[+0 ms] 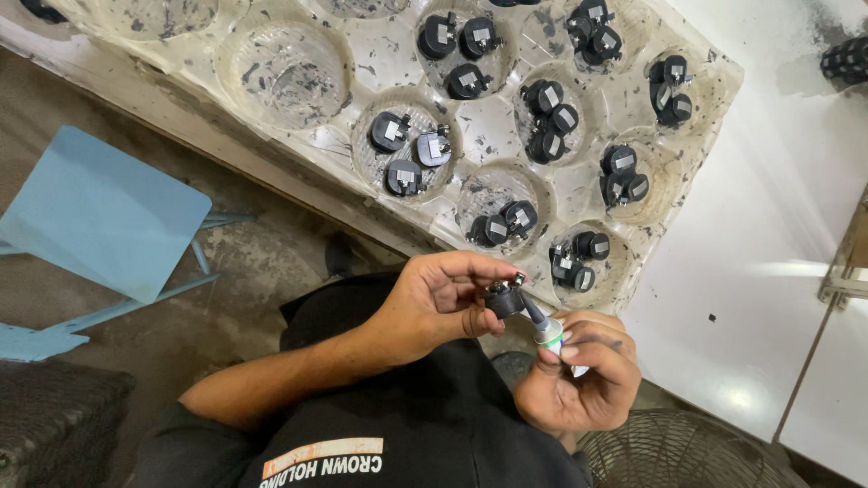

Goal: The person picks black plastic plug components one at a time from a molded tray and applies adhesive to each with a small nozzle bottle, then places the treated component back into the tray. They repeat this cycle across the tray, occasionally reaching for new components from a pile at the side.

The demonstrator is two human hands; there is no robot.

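Observation:
My left hand pinches a small round black part with metal pins, held just in front of the table edge. My right hand grips a small white and green tube whose dark nozzle tip touches the black part. Just beyond both hands lies a clear plastic tray with round wells; several wells hold two or three similar black parts, others at the left are empty.
The tray rests on a white table. A light blue chair stands on the concrete floor at left. A round wire fan guard is at the lower right. More dark parts lie at the far right edge.

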